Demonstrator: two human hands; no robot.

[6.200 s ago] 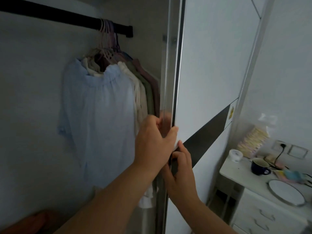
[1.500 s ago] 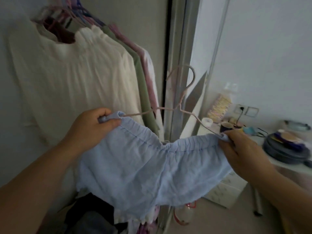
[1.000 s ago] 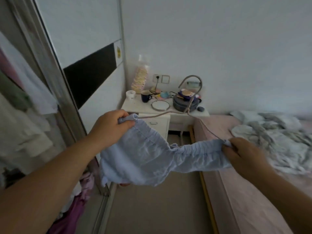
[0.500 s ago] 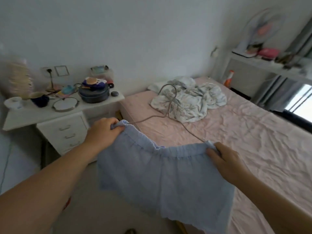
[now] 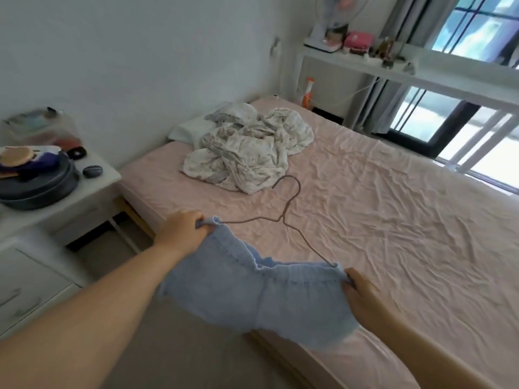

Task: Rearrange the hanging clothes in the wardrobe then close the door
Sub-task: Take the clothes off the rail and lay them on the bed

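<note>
A person holds a pale blue garment (image 5: 252, 299) stretched over the near edge of a bed (image 5: 393, 220) with a creased pink sheet. The left hand (image 5: 182, 231) pinches one end of the gathered waistband; the right hand (image 5: 362, 293) clenches the other end. Between the two grips the cloth sags, and a thin wire hanger (image 5: 283, 217) threaded through the waistband points its hook away from them. Beyond the hook lies a crumpled pale blanket (image 5: 247, 150). Left of the left grip stands a white bedside counter (image 5: 92, 192) carrying a dark round pan (image 5: 39, 186).
</note>
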